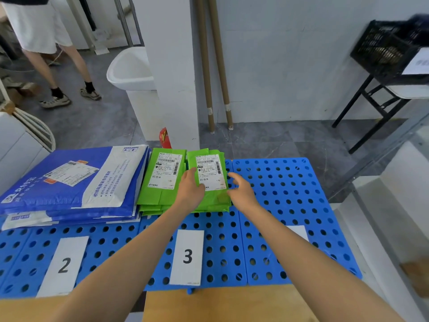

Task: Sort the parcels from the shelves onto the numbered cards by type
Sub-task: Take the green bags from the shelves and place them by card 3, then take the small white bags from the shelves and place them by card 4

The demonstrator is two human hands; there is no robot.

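Observation:
Two stacks of green parcels lie side by side behind card 3 [187,257] on the blue perforated board [290,205]. The left green stack [162,180] lies untouched. My left hand [191,187] rests flat on the left part of the right green stack [210,175], fingers on its label. My right hand [241,190] hovers at that stack's right edge with fingers spread, and I cannot tell whether it touches. A pile of blue-and-white mailers [74,182] lies behind card 2 [63,264]. A third white card [299,232] is partly hidden behind my right forearm.
Beyond the board stand a white pillar [171,66], a white bin [132,73] and two cardboard tubes [213,66]. A person's legs [58,66] are at the far left. A black crate [390,47] sits on a stand at right. A wooden surface [220,303] lies below the board.

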